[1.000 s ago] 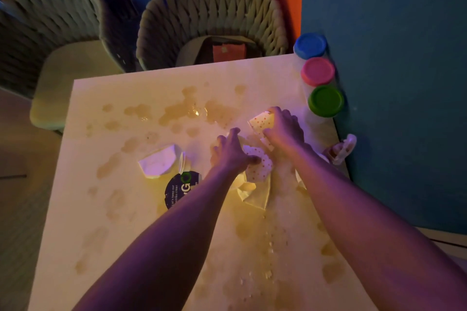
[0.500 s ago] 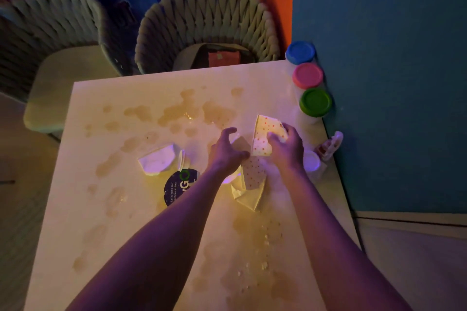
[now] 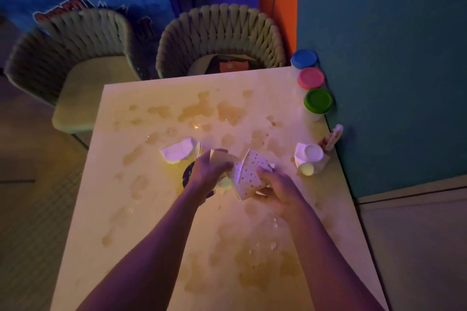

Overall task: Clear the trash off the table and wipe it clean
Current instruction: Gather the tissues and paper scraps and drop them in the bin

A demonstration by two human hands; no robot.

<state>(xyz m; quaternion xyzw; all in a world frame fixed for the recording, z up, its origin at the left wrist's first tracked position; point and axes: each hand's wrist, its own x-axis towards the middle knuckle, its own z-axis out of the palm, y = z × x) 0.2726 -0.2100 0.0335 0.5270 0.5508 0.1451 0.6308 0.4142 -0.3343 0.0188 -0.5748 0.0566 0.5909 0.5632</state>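
A pale table [image 3: 156,209] is blotched with brownish spill stains. At its middle my right hand [image 3: 279,190] grips a crushed paper cup with dots [image 3: 249,174]. My left hand [image 3: 208,171] curls round another flattened piece of paper trash [image 3: 223,156] right beside it. Under my left wrist a dark round lid [image 3: 188,175] shows partly. A crumpled white cup [image 3: 178,151] lies to the left of my hands. Near the right edge sits a crushed white cup [image 3: 309,158].
Three tubs with blue [image 3: 304,58], pink [image 3: 310,78] and green [image 3: 318,101] lids line the table's far right edge by the teal wall. A small pink-white object [image 3: 332,137] leans at that wall. Two woven chairs [image 3: 219,40] stand beyond the table.
Both hands have drawn back toward me and come together, bringing the dotted cup and the other paper piece side by side. The white crushed cup at the right is now uncovered.
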